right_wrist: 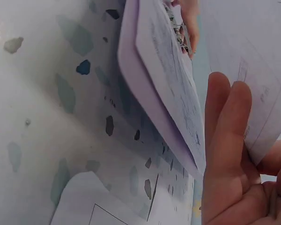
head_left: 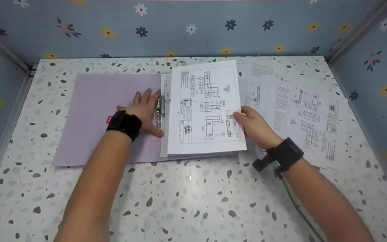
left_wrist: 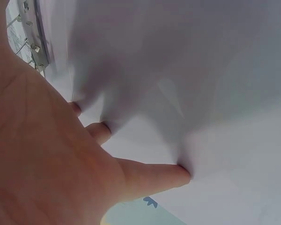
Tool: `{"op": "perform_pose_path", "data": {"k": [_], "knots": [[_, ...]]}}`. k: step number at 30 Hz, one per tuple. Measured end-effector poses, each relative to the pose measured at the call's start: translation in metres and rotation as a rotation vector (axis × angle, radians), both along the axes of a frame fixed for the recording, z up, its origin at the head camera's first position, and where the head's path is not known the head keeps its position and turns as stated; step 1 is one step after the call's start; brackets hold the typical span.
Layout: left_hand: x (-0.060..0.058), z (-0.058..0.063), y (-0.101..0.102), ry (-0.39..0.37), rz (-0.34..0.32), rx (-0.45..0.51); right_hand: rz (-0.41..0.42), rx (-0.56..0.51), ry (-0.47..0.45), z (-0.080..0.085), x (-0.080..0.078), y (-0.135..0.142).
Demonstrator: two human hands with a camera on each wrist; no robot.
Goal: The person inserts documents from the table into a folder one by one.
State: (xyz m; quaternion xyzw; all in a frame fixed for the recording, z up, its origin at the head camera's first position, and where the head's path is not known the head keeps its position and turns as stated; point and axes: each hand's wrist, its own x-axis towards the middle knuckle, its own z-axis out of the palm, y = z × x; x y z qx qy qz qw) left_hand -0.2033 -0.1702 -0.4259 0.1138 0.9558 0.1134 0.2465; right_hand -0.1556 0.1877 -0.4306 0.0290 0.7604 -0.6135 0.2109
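Observation:
A purple ring binder (head_left: 89, 117) lies spread out, with its metal ring clip (head_left: 159, 107) along the spine. My left hand (head_left: 140, 111) rests on the binder beside the clip, fingers spread and thumb reaching across the spine. In the left wrist view, fingertips (left_wrist: 178, 173) press on the cover. My right hand (head_left: 255, 124) pinches the right edge of a sheet of paper (head_left: 193, 141) printed with technical drawings. In the right wrist view this sheet (right_wrist: 262, 93) is lifted above the binder, between thumb and fingers. Other pages (head_left: 164, 148) lie beneath it at the clip.
Several loose printed sheets (head_left: 317, 127) are fanned out at the right of the speckled table (head_left: 193, 201). Blue flowered panels (head_left: 166, 20) stand along the back and both sides. A cable (head_left: 297, 205) trails from the right wristband.

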Motion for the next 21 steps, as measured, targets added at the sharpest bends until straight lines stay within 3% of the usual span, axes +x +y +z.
{"op": "perform_pose_path", "data": {"k": [8, 21], "knots": [[-0.001, 0.000, 0.000, -0.012, -0.006, -0.018, 0.037, 0.076, 0.054, -0.006, 0.000, -0.013], [-0.002, 0.000, 0.000, -0.023, -0.023, -0.028, 0.047, 0.289, 0.131, -0.010, -0.007, -0.029]]}}
